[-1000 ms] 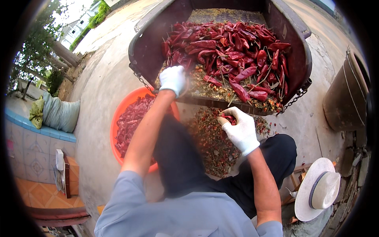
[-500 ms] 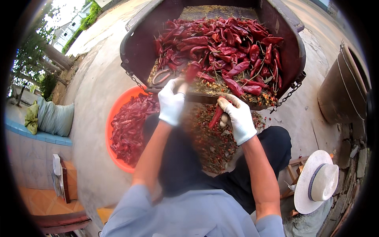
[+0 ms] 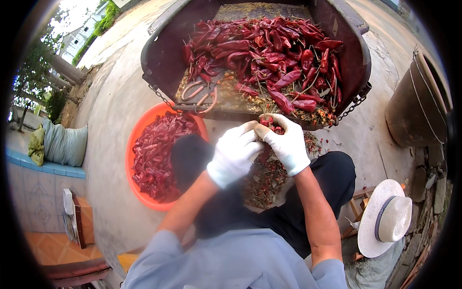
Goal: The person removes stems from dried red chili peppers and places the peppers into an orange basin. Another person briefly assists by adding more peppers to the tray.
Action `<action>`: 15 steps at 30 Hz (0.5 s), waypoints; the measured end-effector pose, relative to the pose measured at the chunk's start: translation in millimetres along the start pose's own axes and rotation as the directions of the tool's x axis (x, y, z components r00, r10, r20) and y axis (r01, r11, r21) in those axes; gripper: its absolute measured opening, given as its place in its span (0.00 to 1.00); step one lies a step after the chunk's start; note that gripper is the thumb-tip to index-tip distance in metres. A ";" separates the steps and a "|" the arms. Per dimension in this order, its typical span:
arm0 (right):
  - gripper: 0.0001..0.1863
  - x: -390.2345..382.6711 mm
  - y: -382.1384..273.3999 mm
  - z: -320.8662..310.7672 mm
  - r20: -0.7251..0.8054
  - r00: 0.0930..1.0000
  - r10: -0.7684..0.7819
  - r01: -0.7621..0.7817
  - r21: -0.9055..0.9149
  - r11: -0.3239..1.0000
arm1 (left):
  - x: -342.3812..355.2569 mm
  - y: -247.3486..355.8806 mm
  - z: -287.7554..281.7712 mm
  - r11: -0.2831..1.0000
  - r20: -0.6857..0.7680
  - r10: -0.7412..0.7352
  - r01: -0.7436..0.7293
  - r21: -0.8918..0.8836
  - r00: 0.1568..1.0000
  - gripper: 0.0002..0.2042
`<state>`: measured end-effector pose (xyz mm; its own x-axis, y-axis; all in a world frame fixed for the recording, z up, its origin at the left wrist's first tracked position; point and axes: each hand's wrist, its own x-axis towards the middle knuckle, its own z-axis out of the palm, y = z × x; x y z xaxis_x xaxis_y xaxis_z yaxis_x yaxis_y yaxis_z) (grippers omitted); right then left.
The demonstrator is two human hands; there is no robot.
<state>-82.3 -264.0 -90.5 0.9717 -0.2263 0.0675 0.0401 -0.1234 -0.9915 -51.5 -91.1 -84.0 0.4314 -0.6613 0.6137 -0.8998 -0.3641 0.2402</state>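
Observation:
My white-gloved left hand (image 3: 236, 153) and white-gloved right hand (image 3: 288, 144) meet at the cart's near edge, fingertips touching. Red chili peppers (image 3: 277, 129) show between the thumb and fingers of my right hand, which is closed on them. The left fingers are pinched together against the same spot; a dark red pepper body shows partly between the hands, mostly hidden. Beyond them a heap of dried red chili peppers (image 3: 274, 58) fills the maroon cart bed (image 3: 163, 58). Scissors with reddish loop handles (image 3: 208, 102) lie on its near left corner.
An orange basin (image 3: 131, 164) of red chilies stands left of my knees. Stems and scraps (image 3: 264, 185) cover the ground between my legs. At right are a brown bucket (image 3: 409, 111) and a straw hat (image 3: 394, 219). Chains (image 3: 353, 106) hang at the cart's corners; a stuffed sack (image 3: 67, 144) sits far left.
My left hand has come from over the cart's left side, where a blurred red pepper was at its fingertips, rightward to my right hand. The scissors are now uncovered.

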 end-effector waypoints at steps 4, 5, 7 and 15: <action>0.18 -7.2 1.3 4.3 -0.056 0.976 -0.211 0.200 -0.165 0.966 | -8.1 8.5 -9.4 0.764 -0.006 -0.489 0.425 -0.485 0.872 0.09; 0.17 -7.5 1.3 1.6 -0.042 0.960 -0.277 0.263 -0.215 0.941 | -4.5 8.7 -11.2 0.629 0.066 -0.593 0.513 -0.584 0.802 0.09; 0.18 -8.0 0.4 0.1 0.011 0.921 -0.390 0.375 -0.307 0.875 | 5.4 6.1 -13.9 0.479 0.150 -0.682 0.593 -0.647 0.716 0.09; 0.16 -16.6 7.1 6.7 0.056 0.964 -0.259 0.264 -0.253 0.931 | 7.0 -2.6 4.3 0.973 -0.230 -0.219 0.194 -0.128 0.948 0.06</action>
<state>-96.7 -254.6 -99.4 0.9398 -0.1322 0.3152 0.2353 -0.4189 -0.8770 -45.8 -97.6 -83.6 0.5915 -0.3967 0.7020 -0.7999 -0.3984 0.4488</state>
